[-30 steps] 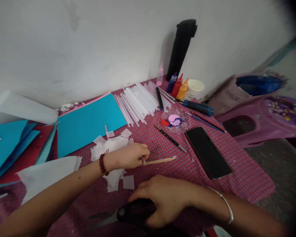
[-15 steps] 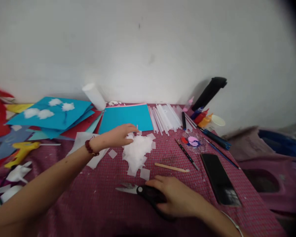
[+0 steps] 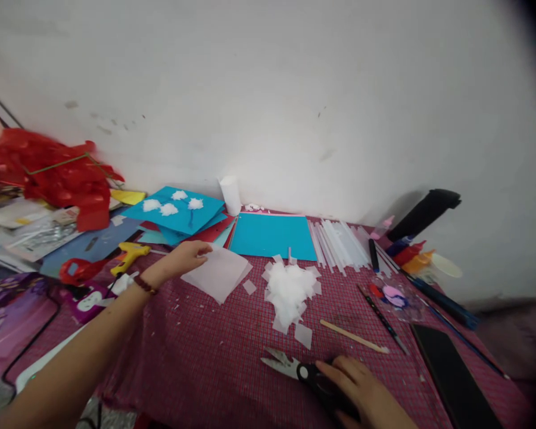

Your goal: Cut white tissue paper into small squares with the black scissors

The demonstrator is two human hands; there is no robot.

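My left hand [image 3: 188, 258] hovers at the upper left edge of some thin white paper sheets [image 3: 221, 274]; its fingers are slightly apart and hold nothing I can see. My right hand [image 3: 361, 387] is wrapped round the black handle of a pair of scissors [image 3: 304, 372], whose blades are parted and point left. Between the hands lies a fluffy white heap of small paper squares [image 3: 290, 292], with a thin stick end showing behind it. A loose square [image 3: 249, 287] rests left of the heap, and a flat wooden stick [image 3: 352, 336] is to its right.
Blue card [image 3: 272, 235] lies by the wall beside a white roll [image 3: 230, 195] and pale straws [image 3: 342, 244]. Cards with white tufts [image 3: 174, 211] and a yellow glue gun [image 3: 130, 256] are left. A phone [image 3: 453, 375], a brush [image 3: 382, 319] and paint bottles [image 3: 413, 256] stand or lie right.
My left hand has moved left, from the white heap to the paper sheets. The view has swung left, showing more of the table's left side. My right hand still grips the scissors.
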